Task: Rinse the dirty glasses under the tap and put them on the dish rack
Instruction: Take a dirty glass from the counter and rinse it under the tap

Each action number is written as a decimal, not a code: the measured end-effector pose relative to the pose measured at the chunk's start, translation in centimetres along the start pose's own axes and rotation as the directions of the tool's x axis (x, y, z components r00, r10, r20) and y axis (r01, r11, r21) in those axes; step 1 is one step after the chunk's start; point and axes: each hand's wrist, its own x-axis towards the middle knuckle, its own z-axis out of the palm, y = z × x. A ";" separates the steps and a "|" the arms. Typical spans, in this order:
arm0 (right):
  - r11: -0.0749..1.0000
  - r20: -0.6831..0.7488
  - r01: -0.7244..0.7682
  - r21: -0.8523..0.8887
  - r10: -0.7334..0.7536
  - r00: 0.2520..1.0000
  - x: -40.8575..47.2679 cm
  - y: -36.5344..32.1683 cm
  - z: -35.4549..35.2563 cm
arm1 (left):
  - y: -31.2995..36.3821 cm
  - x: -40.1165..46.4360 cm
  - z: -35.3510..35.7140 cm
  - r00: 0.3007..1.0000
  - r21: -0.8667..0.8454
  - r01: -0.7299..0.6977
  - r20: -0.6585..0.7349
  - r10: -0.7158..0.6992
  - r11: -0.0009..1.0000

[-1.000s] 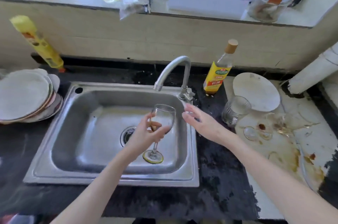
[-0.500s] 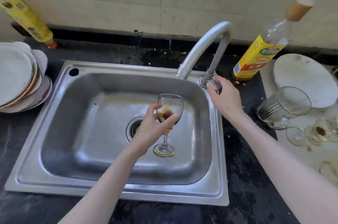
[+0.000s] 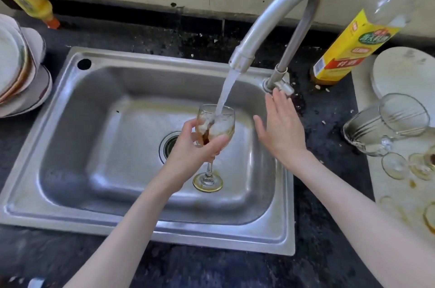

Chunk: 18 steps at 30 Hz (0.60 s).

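Left hand (image 3: 188, 158) grips one wine glass (image 3: 215, 127) by the bowl, upright over the sink (image 3: 146, 224), under the tap (image 3: 275, 19); the stream runs into it and brown residue swirls. Right hand (image 3: 281, 130), fingers straight, holds nothing, just below the tap lever. Step: rinsing the first glass.

Next, by my judgement: tip out, then rack, which is not in view.

Count: one tumbler (image 3: 386, 127) on the table's right edge, further stemmed glasses beside it, number unclear; two bottles.
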 end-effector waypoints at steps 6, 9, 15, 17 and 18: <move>0.991 0.027 0.035 -0.128 -0.032 0.999 -0.2 -0.3 0.2 | 0.2 -0.2 -0.1 0.999 -0.005 0.045 0.024 -0.045 0.999; 0.984 0.090 0.036 -0.174 -0.020 0.996 -0.3 -0.4 0.4 | 0.3 -0.2 0.2 0.997 -0.043 0.069 0.025 -0.068 0.997; 0.984 0.145 -0.015 0.180 -0.011 0.989 -1.0 -0.3 -0.8 | -0.1 -0.5 0.5 0.989 -0.100 0.148 0.026 -0.146 0.984; 0.917 0.144 -0.071 0.394 0.015 0.990 -2.2 -1.1 -1.3 | -0.3 -0.6 0.5 0.979 -0.148 0.205 0.048 -0.200 0.968; 0.880 0.168 -0.105 0.462 0.029 0.985 -2.9 -1.6 -1.4 | -0.4 -0.6 0.4 0.970 -0.189 0.244 0.065 -0.235 0.951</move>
